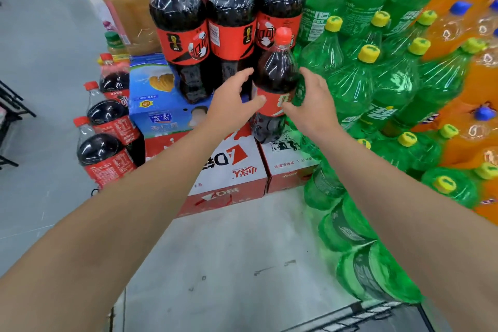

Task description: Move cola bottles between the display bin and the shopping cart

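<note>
Both hands, left [234, 105] and right [310, 105], flank the upright cola bottle [275, 81] between them, fingers spread, barely touching.

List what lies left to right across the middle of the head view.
Loose red-capped cola bottles on the floor → blue carton → left hand → single red-capped cola bottle → right hand → green yellow-capped soda bottles → orange soda bottles.

Dark cola bottle [275, 83] with red cap and red label, beside green yellow-capped plastic soda bottles [358, 83].
</note>
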Demonstrator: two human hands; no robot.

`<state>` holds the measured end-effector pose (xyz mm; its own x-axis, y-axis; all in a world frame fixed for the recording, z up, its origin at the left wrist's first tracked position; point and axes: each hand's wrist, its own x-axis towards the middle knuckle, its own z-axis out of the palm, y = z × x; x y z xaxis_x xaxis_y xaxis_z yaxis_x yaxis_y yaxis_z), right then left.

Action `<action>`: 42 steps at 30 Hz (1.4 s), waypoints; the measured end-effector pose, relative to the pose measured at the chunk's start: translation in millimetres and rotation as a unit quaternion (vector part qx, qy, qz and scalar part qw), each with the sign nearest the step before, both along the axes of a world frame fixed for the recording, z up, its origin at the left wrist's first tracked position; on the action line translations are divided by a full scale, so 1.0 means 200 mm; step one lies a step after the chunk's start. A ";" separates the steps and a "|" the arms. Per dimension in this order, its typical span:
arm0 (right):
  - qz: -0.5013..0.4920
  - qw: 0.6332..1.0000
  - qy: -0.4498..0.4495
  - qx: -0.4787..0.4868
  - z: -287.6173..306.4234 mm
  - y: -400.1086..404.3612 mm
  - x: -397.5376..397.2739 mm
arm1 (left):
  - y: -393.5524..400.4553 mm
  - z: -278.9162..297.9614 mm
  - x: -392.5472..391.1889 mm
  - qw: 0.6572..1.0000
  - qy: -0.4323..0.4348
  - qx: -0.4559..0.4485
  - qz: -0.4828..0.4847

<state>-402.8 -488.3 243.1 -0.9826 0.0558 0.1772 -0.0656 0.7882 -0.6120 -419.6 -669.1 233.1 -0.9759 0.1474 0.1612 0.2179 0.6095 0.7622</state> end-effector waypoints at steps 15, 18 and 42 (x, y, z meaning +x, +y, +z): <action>0.074 0.945 -0.061 0.312 -0.13 0.29 1.00 | 0.06 -0.24 0.86 0.974 0.017 -0.209 -0.082; 0.057 0.940 -0.062 0.331 -0.09 0.44 1.19 | 0.21 -0.22 1.02 0.969 0.039 -0.225 -0.097; -0.133 0.921 -0.197 0.309 -0.33 2.37 2.76 | 2.33 -0.34 2.14 0.907 0.106 -0.248 -0.324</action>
